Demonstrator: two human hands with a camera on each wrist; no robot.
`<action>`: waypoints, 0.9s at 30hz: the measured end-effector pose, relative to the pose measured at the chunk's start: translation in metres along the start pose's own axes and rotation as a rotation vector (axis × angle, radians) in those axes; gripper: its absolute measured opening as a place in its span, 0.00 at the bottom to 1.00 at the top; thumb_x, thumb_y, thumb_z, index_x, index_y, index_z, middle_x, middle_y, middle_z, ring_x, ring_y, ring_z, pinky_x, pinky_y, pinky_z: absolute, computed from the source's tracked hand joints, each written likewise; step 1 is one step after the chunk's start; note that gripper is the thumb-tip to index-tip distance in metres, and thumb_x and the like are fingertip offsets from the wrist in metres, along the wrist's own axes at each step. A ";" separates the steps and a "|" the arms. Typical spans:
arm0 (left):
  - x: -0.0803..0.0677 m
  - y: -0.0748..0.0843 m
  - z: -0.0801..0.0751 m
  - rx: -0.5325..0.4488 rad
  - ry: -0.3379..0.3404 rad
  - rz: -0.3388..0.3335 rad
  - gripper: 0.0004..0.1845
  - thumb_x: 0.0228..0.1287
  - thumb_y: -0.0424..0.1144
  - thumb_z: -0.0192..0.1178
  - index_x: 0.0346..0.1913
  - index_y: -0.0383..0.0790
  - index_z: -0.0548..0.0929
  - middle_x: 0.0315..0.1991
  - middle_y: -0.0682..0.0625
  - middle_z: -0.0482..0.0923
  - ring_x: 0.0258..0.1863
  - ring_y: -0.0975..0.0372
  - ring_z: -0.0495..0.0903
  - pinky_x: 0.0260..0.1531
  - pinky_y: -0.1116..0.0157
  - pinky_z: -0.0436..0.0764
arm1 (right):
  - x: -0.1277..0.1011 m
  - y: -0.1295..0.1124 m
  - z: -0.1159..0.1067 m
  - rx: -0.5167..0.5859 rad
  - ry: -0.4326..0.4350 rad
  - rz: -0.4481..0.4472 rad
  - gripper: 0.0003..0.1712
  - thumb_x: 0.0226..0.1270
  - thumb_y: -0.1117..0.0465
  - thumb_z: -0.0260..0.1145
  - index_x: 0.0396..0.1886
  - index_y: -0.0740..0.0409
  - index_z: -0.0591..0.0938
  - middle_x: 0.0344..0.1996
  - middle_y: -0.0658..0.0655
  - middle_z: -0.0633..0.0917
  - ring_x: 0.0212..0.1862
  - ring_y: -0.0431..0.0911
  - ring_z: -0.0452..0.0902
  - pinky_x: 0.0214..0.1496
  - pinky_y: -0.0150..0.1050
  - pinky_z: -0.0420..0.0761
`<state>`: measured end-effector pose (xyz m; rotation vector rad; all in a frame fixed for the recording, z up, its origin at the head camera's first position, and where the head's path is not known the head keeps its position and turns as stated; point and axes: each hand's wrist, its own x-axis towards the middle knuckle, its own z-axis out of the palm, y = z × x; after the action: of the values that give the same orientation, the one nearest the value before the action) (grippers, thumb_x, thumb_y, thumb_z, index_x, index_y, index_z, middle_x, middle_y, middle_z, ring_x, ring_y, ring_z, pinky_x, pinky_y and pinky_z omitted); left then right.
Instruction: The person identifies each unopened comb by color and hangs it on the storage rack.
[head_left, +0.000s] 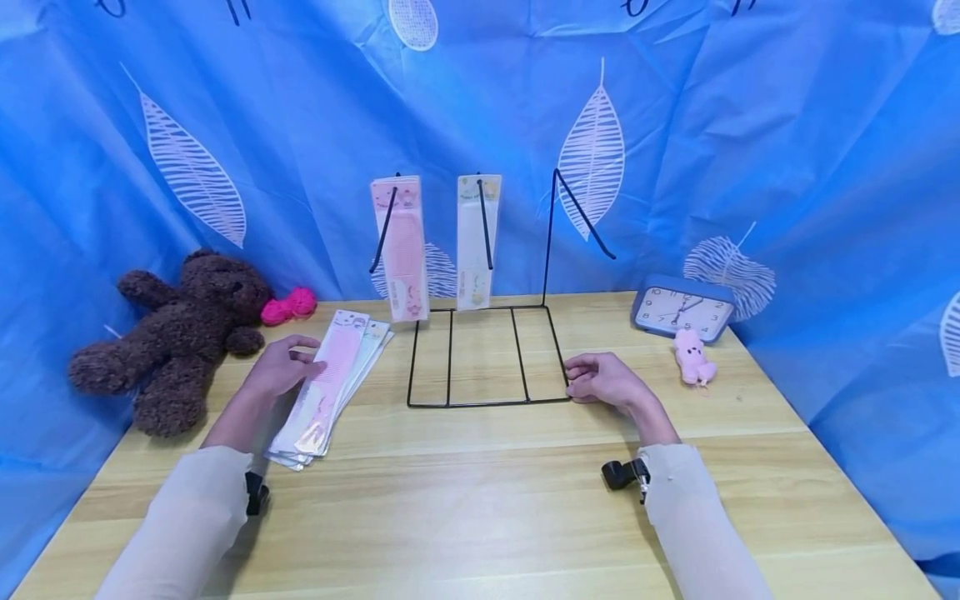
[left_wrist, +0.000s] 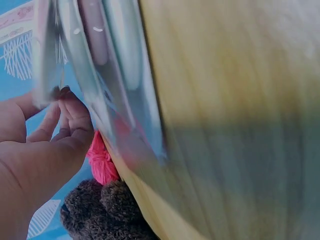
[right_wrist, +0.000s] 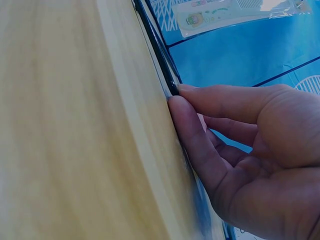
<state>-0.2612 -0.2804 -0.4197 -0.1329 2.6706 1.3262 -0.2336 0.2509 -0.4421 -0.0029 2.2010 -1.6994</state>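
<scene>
A: Surface and surroundings?
B: Pale wooden table [head_left: 480,517], backed by a blue leaf-print cloth [head_left: 750,125]. Beyond the left hand [head_left: 279,367], a brown teddy bear [head_left: 176,333] with a pink yarn ball [head_left: 288,306]. Beyond the right hand [head_left: 603,379], a blue clock [head_left: 681,308] and small pink plush [head_left: 692,356].

A: Holders and contents?
B: Between the hands, a black wire rack [head_left: 486,354]; two packaged combs [head_left: 438,246] hung on its left hooks, third hook bare.

A: Hands?
B: Left: fingers curled over the stack of comb packets [head_left: 330,387], gripping the top edge. Right: fingertips [right_wrist: 186,117] bent, pressed against the rack's near corner.
</scene>
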 end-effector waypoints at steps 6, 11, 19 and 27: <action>-0.005 0.005 -0.003 -0.088 0.084 0.044 0.26 0.73 0.34 0.60 0.69 0.26 0.71 0.57 0.31 0.75 0.49 0.55 0.76 0.44 0.68 0.75 | 0.001 0.000 0.001 0.000 -0.002 -0.003 0.35 0.61 0.80 0.67 0.69 0.77 0.67 0.50 0.66 0.75 0.43 0.48 0.80 0.48 0.41 0.85; -0.012 0.016 -0.008 -0.121 0.129 0.107 0.22 0.72 0.33 0.61 0.64 0.26 0.76 0.49 0.41 0.80 0.40 0.67 0.76 0.39 0.74 0.75 | 0.001 0.000 0.000 0.007 -0.006 -0.011 0.36 0.60 0.80 0.67 0.69 0.78 0.66 0.51 0.67 0.74 0.43 0.48 0.79 0.48 0.41 0.85; -0.019 0.036 -0.011 -0.088 0.099 0.166 0.20 0.73 0.38 0.62 0.60 0.28 0.80 0.57 0.37 0.79 0.46 0.64 0.77 0.45 0.71 0.76 | 0.000 0.002 0.001 0.001 -0.001 -0.003 0.36 0.60 0.80 0.68 0.69 0.78 0.67 0.50 0.67 0.75 0.43 0.48 0.79 0.48 0.41 0.85; -0.024 0.050 -0.014 -0.074 0.101 0.148 0.20 0.74 0.41 0.62 0.60 0.31 0.80 0.60 0.36 0.77 0.56 0.51 0.73 0.51 0.61 0.72 | 0.001 0.000 0.000 -0.006 -0.007 -0.008 0.36 0.60 0.80 0.68 0.69 0.78 0.67 0.51 0.67 0.75 0.44 0.49 0.79 0.48 0.41 0.85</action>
<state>-0.2461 -0.2609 -0.3682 -0.0104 2.7629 1.5006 -0.2344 0.2506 -0.4427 -0.0187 2.2038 -1.6944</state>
